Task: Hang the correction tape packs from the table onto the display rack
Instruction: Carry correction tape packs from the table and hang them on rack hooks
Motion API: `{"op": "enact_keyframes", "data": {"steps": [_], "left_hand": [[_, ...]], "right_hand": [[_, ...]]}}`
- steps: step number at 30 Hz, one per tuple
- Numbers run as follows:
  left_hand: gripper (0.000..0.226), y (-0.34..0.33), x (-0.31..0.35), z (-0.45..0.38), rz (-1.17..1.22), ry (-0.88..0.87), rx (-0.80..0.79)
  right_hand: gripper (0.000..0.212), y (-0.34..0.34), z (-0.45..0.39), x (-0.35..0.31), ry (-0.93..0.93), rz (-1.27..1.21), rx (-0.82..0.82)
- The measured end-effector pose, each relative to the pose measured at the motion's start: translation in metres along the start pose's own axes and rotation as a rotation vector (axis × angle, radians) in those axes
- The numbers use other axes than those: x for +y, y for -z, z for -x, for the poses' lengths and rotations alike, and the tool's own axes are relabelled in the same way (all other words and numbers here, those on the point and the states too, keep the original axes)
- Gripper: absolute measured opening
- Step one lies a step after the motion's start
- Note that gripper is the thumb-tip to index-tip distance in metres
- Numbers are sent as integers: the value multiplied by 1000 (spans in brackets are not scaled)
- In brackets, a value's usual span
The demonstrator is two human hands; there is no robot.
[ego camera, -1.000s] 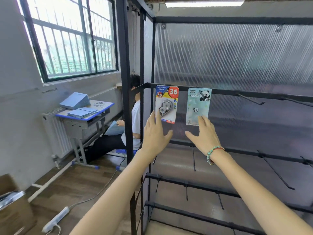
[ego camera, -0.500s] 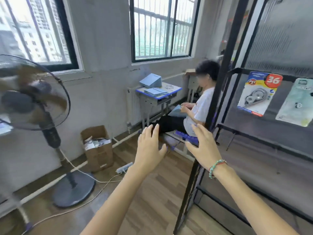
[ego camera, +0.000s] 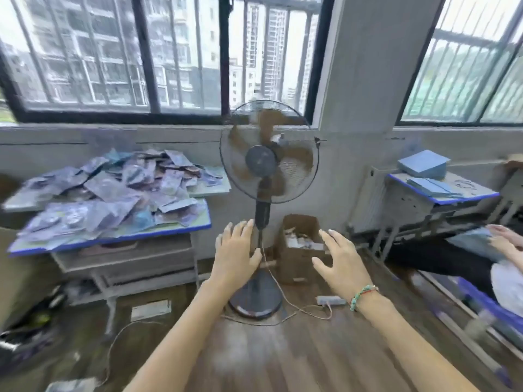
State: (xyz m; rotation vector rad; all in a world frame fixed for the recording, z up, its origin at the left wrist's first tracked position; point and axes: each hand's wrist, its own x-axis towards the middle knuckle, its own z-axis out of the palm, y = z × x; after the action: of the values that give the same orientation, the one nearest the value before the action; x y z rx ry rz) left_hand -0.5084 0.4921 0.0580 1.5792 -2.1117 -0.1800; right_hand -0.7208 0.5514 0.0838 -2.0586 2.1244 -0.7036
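Correction tape packs (ego camera: pixel 113 193) lie heaped, blurred, on the table (ego camera: pixel 158 232); both hands spread, empty.

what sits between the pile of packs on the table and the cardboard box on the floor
In the head view, the standing fan rises between the pile of packs and the cardboard box, with the open left hand in front of its pole.
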Motion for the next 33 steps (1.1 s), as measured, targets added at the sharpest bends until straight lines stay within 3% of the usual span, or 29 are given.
{"op": "enact_keyframes", "data": {"steps": [6,14,27,33], "left_hand": [[65,47,-118,3,-108,228,78],[66,64,-221,0,-119,449,90],[62,121,-364,-113,-154,693,223],[68,118,-434,-135,-108,834,151]], "right_hand": [[61,-70,-58,-92,173,-56,-112],[62,-147,-139,-166,288,-91,-259],[55,-230,-328,-256,400,-148,-339],[56,-284,-379,-298,394,-91,-440]]}}
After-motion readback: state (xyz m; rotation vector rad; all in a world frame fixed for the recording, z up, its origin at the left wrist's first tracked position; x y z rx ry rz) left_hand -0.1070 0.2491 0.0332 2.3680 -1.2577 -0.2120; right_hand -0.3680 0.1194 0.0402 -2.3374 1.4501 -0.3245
